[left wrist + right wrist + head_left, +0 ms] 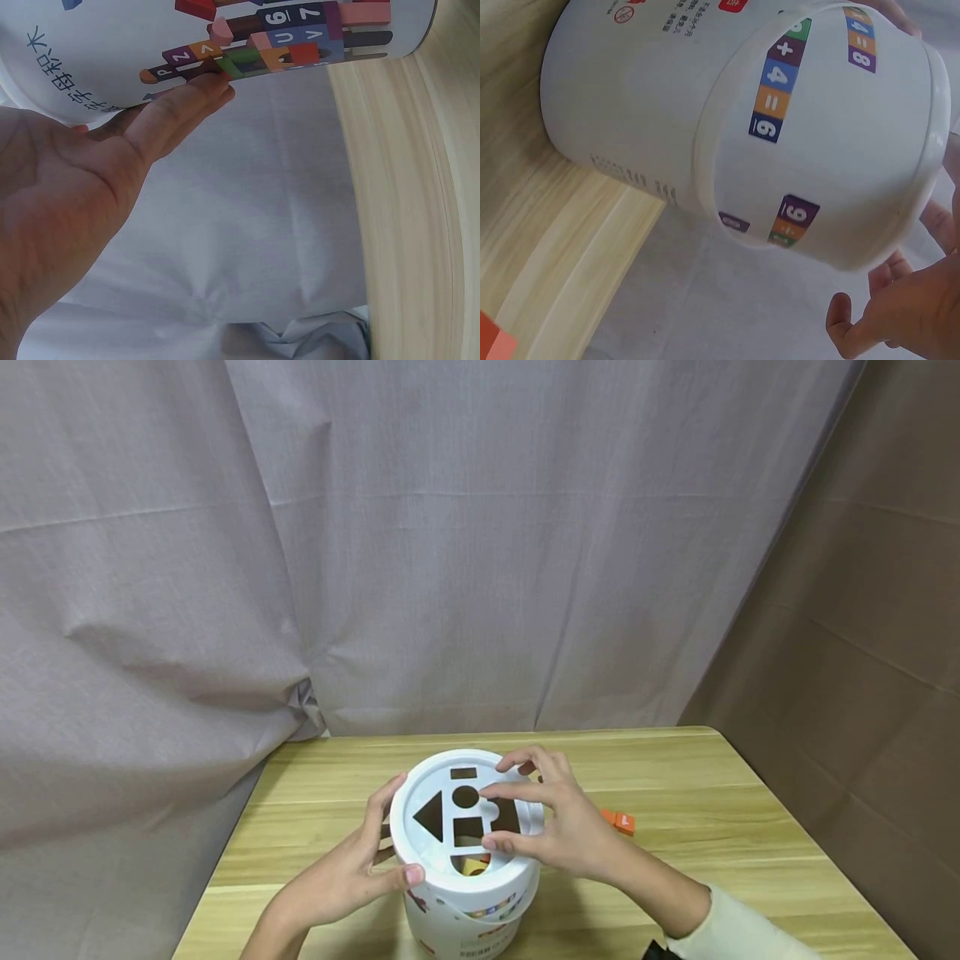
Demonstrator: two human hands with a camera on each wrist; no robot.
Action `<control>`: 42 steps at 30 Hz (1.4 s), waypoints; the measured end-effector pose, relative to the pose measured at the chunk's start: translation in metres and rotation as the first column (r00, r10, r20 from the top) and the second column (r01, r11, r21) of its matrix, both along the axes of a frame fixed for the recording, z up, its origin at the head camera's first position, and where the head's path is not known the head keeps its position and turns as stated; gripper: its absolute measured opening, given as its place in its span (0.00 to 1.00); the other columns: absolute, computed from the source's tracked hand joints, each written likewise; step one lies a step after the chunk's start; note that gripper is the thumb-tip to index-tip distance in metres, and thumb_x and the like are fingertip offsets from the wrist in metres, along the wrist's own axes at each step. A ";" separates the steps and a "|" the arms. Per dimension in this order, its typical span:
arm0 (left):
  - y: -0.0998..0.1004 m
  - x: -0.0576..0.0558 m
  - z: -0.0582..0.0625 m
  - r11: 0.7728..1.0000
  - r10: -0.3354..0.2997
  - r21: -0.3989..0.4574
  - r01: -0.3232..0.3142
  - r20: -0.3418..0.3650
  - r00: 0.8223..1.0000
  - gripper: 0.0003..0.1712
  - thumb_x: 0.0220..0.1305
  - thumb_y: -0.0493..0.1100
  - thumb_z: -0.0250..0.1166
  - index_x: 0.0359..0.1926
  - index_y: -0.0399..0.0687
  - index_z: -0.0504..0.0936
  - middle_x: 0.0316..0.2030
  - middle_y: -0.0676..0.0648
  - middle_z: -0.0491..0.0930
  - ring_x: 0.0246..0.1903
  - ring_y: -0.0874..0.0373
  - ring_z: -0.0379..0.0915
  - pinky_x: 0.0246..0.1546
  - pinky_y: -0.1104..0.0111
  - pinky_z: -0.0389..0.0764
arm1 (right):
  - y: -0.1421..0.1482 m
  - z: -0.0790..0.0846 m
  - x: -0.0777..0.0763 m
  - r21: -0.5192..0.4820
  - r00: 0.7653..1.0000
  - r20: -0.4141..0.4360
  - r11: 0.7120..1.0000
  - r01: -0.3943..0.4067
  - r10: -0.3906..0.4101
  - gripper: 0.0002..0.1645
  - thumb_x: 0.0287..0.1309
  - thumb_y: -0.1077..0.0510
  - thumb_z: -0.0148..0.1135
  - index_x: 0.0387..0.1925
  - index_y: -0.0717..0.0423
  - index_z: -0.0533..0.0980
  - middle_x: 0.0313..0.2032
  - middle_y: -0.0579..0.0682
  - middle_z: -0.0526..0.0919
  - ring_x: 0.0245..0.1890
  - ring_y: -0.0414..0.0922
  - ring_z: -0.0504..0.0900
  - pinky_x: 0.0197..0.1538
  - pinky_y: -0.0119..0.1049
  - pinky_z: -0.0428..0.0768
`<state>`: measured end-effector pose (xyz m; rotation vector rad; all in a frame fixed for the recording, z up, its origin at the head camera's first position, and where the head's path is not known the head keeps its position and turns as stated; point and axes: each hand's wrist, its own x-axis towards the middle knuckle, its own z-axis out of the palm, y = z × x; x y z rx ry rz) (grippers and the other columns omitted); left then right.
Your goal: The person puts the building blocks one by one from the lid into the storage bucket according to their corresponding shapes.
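A white bucket [457, 931] with printed coloured blocks, numbers and a handle stands upright at the table's front. Its white lid [431, 779] has a triangle, a circle, rectangles and other shaped holes. My left hand [341, 877] holds the bucket's left side, its thumb on the front rim and fingers along the wall, as the left wrist view [180, 112] also shows. Over the lid's right part, my right hand [570, 827] spreads its bent fingers, nothing seen between them; whether the fingertips touch the lid is unclear. Through the front hole a yellow block [471, 866] shows inside.
Orange blocks [624, 823] lie on the wooden table [697, 860] right of the bucket, partly behind my right hand. A grey curtain [450, 568] hangs behind the table, and a brown one [862, 693] on the right.
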<state>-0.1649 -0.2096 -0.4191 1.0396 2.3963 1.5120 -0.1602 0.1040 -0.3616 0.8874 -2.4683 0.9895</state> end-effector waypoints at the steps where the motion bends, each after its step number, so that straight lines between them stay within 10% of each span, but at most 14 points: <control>1: 0.000 0.000 0.000 1.000 -0.004 0.001 0.004 -0.003 1.000 0.63 0.66 0.45 0.71 0.80 0.66 0.29 0.81 0.47 0.44 0.69 0.38 0.67 0.66 0.49 0.76 | 0.002 0.000 0.000 -0.001 1.000 -0.002 1.000 0.003 -0.003 0.27 0.44 0.36 0.80 0.49 0.33 0.86 0.60 0.41 0.74 0.58 0.45 0.65 0.56 0.46 0.71; 18: -0.002 0.001 0.002 1.000 0.008 -0.011 -0.008 0.005 1.000 0.64 0.65 0.46 0.71 0.80 0.67 0.29 0.81 0.45 0.40 0.70 0.38 0.66 0.66 0.50 0.76 | 0.074 -0.002 0.002 0.066 0.989 0.020 0.987 0.143 -0.145 0.27 0.52 0.42 0.78 0.55 0.29 0.81 0.56 0.34 0.79 0.58 0.38 0.76 0.59 0.42 0.78; 26: -0.004 0.004 0.005 0.999 0.049 -0.007 -0.049 0.060 0.997 0.64 0.63 0.46 0.73 0.80 0.71 0.32 0.81 0.48 0.41 0.71 0.43 0.65 0.68 0.53 0.75 | 0.107 -0.022 0.002 0.101 0.973 -0.011 0.968 0.231 -0.231 0.26 0.52 0.47 0.79 0.54 0.31 0.82 0.53 0.35 0.81 0.55 0.37 0.75 0.57 0.34 0.77; 38: -0.005 0.003 0.004 1.000 0.024 -0.012 -0.024 0.019 1.000 0.64 0.64 0.45 0.72 0.80 0.68 0.31 0.81 0.47 0.42 0.70 0.40 0.66 0.66 0.50 0.76 | 0.146 -0.059 0.004 0.193 0.951 -0.020 0.932 0.307 -0.310 0.28 0.45 0.58 0.82 0.52 0.46 0.84 0.48 0.43 0.84 0.52 0.53 0.80 0.58 0.65 0.73; 42: -0.005 0.002 0.003 1.000 0.020 -0.008 -0.020 0.024 1.000 0.63 0.64 0.46 0.72 0.80 0.68 0.31 0.81 0.47 0.42 0.70 0.40 0.66 0.66 0.48 0.75 | 0.158 -0.074 0.005 0.245 0.941 -0.055 0.910 0.336 -0.333 0.29 0.41 0.57 0.83 0.50 0.45 0.85 0.46 0.42 0.85 0.47 0.50 0.79 0.45 0.51 0.79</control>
